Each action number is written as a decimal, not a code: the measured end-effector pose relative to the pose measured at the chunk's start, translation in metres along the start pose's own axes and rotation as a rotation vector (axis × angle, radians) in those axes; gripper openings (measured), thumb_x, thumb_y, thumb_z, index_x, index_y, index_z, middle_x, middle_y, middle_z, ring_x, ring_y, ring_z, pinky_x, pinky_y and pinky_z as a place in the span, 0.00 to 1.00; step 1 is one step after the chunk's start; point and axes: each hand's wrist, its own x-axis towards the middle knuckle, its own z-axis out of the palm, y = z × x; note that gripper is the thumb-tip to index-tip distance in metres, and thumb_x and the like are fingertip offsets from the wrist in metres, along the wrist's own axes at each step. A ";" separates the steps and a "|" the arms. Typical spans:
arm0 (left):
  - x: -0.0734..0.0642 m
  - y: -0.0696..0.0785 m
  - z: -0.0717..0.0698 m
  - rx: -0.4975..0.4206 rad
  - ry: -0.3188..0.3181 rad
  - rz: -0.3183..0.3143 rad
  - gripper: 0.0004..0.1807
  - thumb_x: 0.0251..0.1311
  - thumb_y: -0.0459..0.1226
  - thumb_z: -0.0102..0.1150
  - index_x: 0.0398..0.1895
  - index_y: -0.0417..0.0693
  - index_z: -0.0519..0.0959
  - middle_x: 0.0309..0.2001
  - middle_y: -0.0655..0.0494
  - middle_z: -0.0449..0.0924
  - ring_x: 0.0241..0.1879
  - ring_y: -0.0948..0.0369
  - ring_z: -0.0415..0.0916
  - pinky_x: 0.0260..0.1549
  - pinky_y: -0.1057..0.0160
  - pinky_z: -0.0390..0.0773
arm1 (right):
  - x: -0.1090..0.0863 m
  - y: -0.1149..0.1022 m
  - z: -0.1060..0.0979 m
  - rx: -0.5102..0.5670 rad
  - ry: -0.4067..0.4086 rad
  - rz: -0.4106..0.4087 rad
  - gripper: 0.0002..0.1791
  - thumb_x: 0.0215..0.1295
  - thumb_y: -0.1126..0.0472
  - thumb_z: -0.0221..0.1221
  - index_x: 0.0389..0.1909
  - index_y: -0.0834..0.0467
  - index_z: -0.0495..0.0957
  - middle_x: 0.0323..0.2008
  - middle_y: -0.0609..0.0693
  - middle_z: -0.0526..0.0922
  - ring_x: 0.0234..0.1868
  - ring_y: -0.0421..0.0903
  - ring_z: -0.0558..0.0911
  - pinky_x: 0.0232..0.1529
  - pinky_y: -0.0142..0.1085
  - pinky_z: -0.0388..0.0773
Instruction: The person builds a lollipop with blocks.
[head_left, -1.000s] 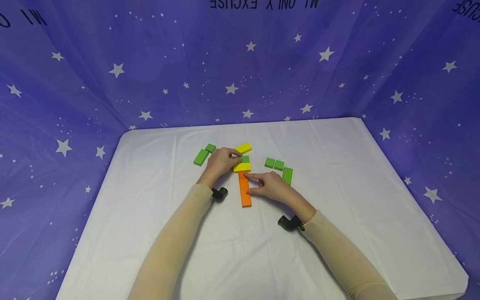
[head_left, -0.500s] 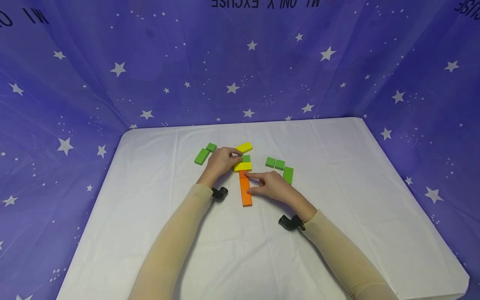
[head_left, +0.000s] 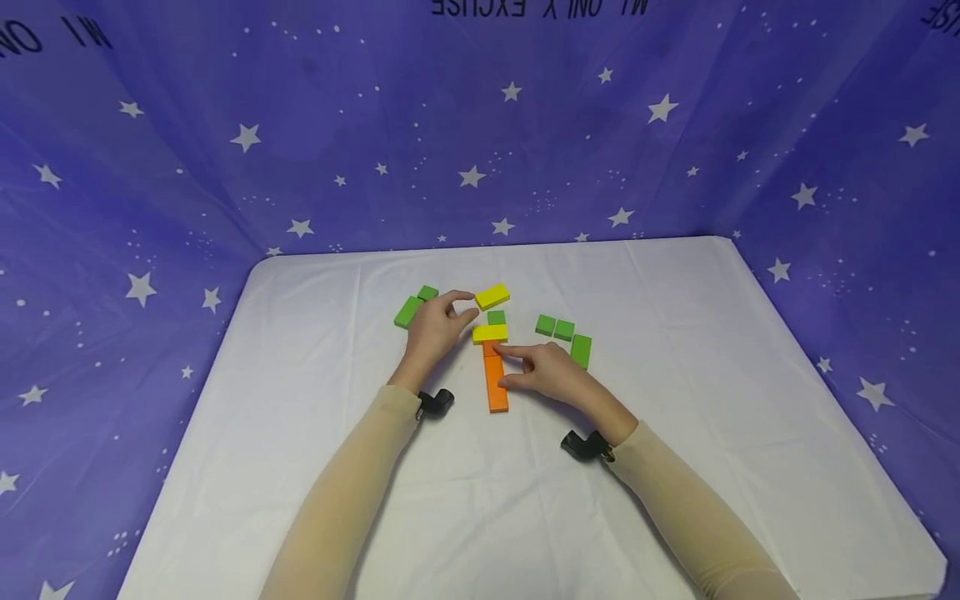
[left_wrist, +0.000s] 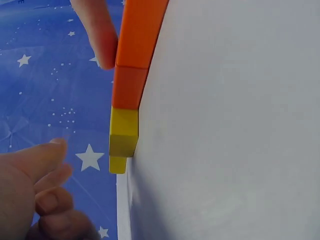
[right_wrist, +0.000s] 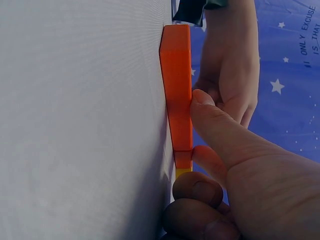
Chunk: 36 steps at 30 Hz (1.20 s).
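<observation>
In the head view a line of blocks runs away from me: a long orange block, a small orange block, a yellow block set crosswise, and a small green block. Farther back, a second yellow block lies at a slant. My left hand hovers left of the green block, thumb and index apart and holding nothing. My right hand reaches in from the right; its index fingertip touches the small orange block and its thumb rests on the long orange one, also visible as the orange block in the right wrist view.
Behind my left hand lie a green block and a small green block. Two small green blocks and a longer green block lie to the right. Everything rests on a white-covered table before a starry purple curtain.
My left hand has come off the small green block and drawn slightly left, its thumb and index spreading. My right hand keeps its place on the orange blocks. The view has shifted a little.
</observation>
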 end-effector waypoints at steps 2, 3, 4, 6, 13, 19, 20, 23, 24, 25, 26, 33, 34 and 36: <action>-0.002 -0.001 -0.001 -0.024 0.047 -0.011 0.22 0.68 0.52 0.68 0.63 0.62 0.84 0.24 0.57 0.75 0.22 0.59 0.69 0.23 0.62 0.66 | 0.000 0.000 0.000 0.000 0.000 0.004 0.37 0.65 0.43 0.73 0.74 0.44 0.76 0.19 0.44 0.71 0.20 0.40 0.64 0.25 0.32 0.59; -0.003 -0.002 -0.001 -0.029 0.071 -0.021 0.23 0.68 0.53 0.69 0.64 0.63 0.84 0.24 0.57 0.74 0.22 0.59 0.68 0.23 0.62 0.66 | 0.000 0.000 0.000 -0.001 -0.001 0.007 0.37 0.65 0.43 0.73 0.74 0.44 0.76 0.19 0.44 0.71 0.20 0.40 0.64 0.25 0.32 0.59; -0.003 -0.003 -0.002 -0.034 0.095 -0.034 0.24 0.67 0.54 0.69 0.65 0.63 0.83 0.23 0.57 0.74 0.21 0.58 0.68 0.23 0.62 0.65 | 0.000 -0.001 0.000 0.001 -0.001 0.012 0.37 0.65 0.43 0.73 0.74 0.44 0.76 0.19 0.44 0.71 0.20 0.40 0.64 0.25 0.32 0.58; -0.004 -0.004 -0.003 -0.030 0.154 -0.058 0.25 0.66 0.55 0.69 0.65 0.63 0.83 0.23 0.58 0.74 0.22 0.58 0.68 0.24 0.61 0.66 | 0.000 -0.001 0.001 0.002 -0.004 0.022 0.37 0.64 0.43 0.73 0.74 0.43 0.76 0.19 0.44 0.71 0.20 0.40 0.64 0.25 0.32 0.58; -0.003 -0.011 -0.006 -0.078 0.325 -0.130 0.25 0.62 0.53 0.71 0.62 0.60 0.86 0.23 0.57 0.78 0.24 0.57 0.70 0.28 0.58 0.67 | 0.000 -0.002 0.001 0.007 -0.001 0.029 0.37 0.64 0.43 0.74 0.74 0.42 0.76 0.19 0.44 0.71 0.20 0.40 0.65 0.25 0.31 0.58; -0.002 -0.018 -0.007 -0.133 0.344 -0.198 0.28 0.63 0.53 0.71 0.67 0.61 0.82 0.18 0.61 0.70 0.20 0.61 0.62 0.24 0.60 0.62 | -0.001 -0.002 0.000 0.005 -0.004 0.039 0.38 0.63 0.42 0.74 0.74 0.41 0.76 0.20 0.44 0.71 0.21 0.41 0.65 0.25 0.32 0.58; -0.002 -0.019 -0.007 -0.139 0.344 -0.207 0.29 0.63 0.53 0.71 0.67 0.62 0.82 0.17 0.61 0.68 0.19 0.61 0.61 0.22 0.60 0.61 | -0.001 -0.002 0.000 0.007 -0.005 0.041 0.38 0.63 0.42 0.74 0.74 0.41 0.75 0.20 0.45 0.71 0.21 0.41 0.65 0.25 0.32 0.58; 0.000 -0.022 -0.007 -0.120 0.347 -0.231 0.29 0.64 0.54 0.71 0.68 0.63 0.81 0.17 0.63 0.68 0.17 0.62 0.61 0.20 0.61 0.61 | -0.001 -0.002 0.000 0.009 -0.007 0.045 0.38 0.63 0.41 0.74 0.74 0.40 0.75 0.20 0.45 0.71 0.21 0.41 0.64 0.25 0.32 0.58; 0.000 -0.022 -0.007 -0.108 0.348 -0.237 0.28 0.64 0.54 0.70 0.67 0.64 0.81 0.17 0.64 0.68 0.17 0.62 0.61 0.20 0.61 0.62 | -0.001 -0.002 0.000 0.009 -0.007 0.044 0.38 0.63 0.41 0.74 0.74 0.40 0.75 0.20 0.45 0.72 0.21 0.41 0.64 0.25 0.32 0.58; 0.001 -0.023 -0.008 -0.098 0.351 -0.240 0.28 0.64 0.54 0.70 0.67 0.64 0.81 0.17 0.63 0.68 0.18 0.62 0.62 0.20 0.61 0.62 | -0.001 -0.002 0.000 0.011 -0.008 0.044 0.38 0.63 0.41 0.74 0.74 0.40 0.75 0.20 0.45 0.72 0.21 0.41 0.64 0.25 0.32 0.58; 0.001 -0.023 -0.009 -0.089 0.357 -0.243 0.28 0.64 0.54 0.70 0.67 0.64 0.82 0.17 0.62 0.69 0.18 0.62 0.62 0.20 0.60 0.62 | -0.001 -0.002 0.000 0.011 -0.008 0.044 0.38 0.63 0.41 0.74 0.74 0.40 0.75 0.20 0.45 0.72 0.21 0.41 0.64 0.25 0.32 0.58; 0.008 -0.027 -0.013 -0.008 0.393 -0.289 0.26 0.63 0.54 0.72 0.64 0.65 0.83 0.25 0.56 0.81 0.25 0.55 0.75 0.25 0.58 0.67 | -0.001 -0.001 0.000 0.004 -0.001 0.037 0.38 0.63 0.42 0.74 0.74 0.41 0.75 0.20 0.45 0.71 0.21 0.41 0.63 0.26 0.32 0.57; 0.009 -0.027 -0.013 -0.003 0.395 -0.298 0.26 0.63 0.54 0.72 0.64 0.65 0.84 0.26 0.54 0.83 0.27 0.53 0.78 0.26 0.57 0.69 | -0.001 -0.001 0.000 0.003 -0.001 0.036 0.38 0.63 0.42 0.74 0.74 0.41 0.75 0.20 0.45 0.71 0.21 0.41 0.63 0.26 0.32 0.57; 0.011 -0.028 -0.014 0.004 0.394 -0.314 0.26 0.62 0.54 0.72 0.64 0.65 0.84 0.30 0.52 0.86 0.31 0.50 0.82 0.29 0.54 0.72 | -0.001 -0.001 0.000 -0.001 -0.003 0.033 0.38 0.64 0.42 0.73 0.74 0.41 0.75 0.20 0.45 0.71 0.21 0.41 0.63 0.26 0.32 0.57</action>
